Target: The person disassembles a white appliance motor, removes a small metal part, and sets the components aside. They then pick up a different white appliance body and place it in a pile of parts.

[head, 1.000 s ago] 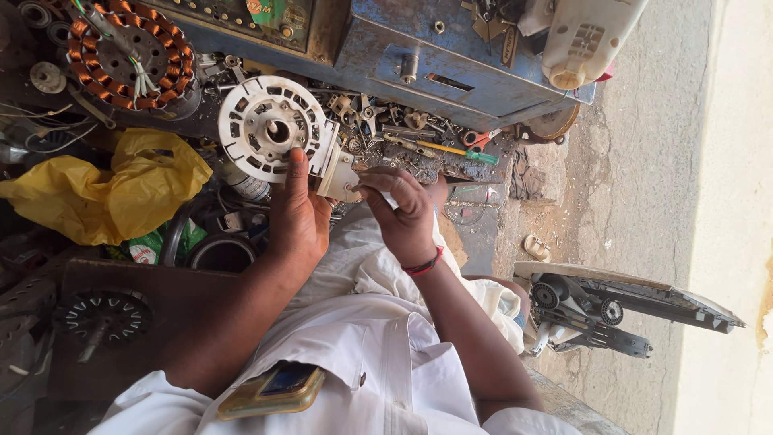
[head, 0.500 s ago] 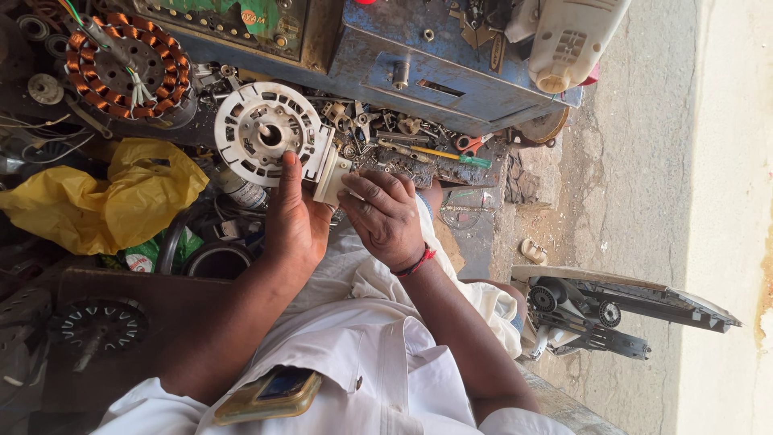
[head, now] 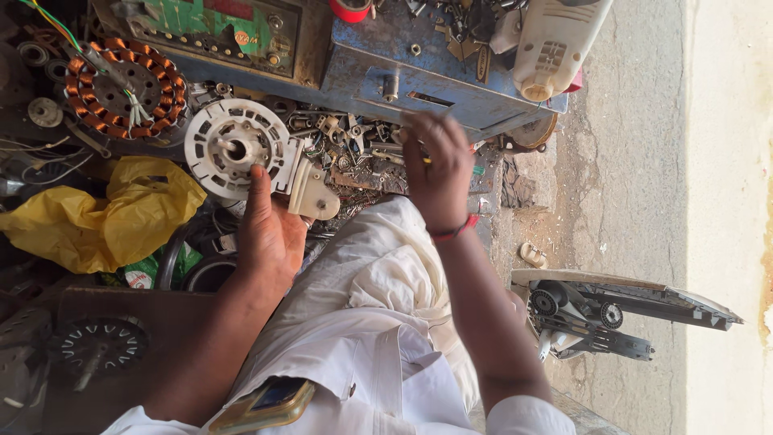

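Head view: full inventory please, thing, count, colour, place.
round slotted plastic housing with a cream bracket: 1, white, upper left centre, held by the left hand
copper-wound stator ring: 1, orange and grey, top left
crumpled plastic bag: 1, yellow, left
metal box: 1, blue, top centre
green-faced panel: 1, green, top, left of the box
loose small metal parts: many, grey, below the box
plastic appliance body: 1, white, top right
dark finned disc: 1, black, bottom left
left hand: gripping the housing's edge
right hand: over the loose parts, a yellow-and-dark object in its fingers
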